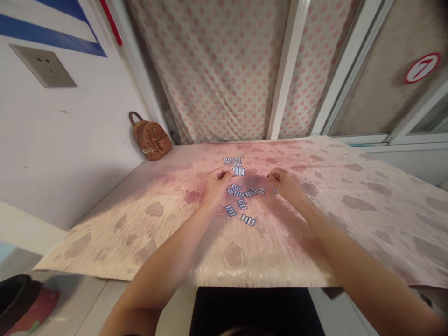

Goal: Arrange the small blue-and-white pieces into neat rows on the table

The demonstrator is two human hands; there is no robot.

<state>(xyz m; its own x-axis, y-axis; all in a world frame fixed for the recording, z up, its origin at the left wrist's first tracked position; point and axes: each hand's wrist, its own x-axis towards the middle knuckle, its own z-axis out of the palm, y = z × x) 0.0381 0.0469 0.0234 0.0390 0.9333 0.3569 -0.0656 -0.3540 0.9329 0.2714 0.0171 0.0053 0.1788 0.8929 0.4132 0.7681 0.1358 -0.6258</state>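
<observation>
My left hand (pixel 217 179) is over the table with its thumb and fingers pinched together. At its fingertips is a small flat blue-and-white striped piece (pixel 238 171), which looks larger than those behind it. To the right, my right hand (pixel 282 180) is closed in a pinch; what its fingers hold, if anything, is hidden. A neat group of similar striped pieces (pixel 232 160) lies just beyond my left hand. Between and below the hands, several more are scattered, including a loose piece (pixel 248 220) closest to me and a single one (pixel 275 191) under my right hand.
A patterned cloth (pixel 147 242) covers the table. At the back left corner a small brown backpack-shaped bag (pixel 152 140) leans by the wall. Behind the table hangs a dotted curtain (pixel 224 70) between white frames. A black seat (pixel 255 310) is below the front edge.
</observation>
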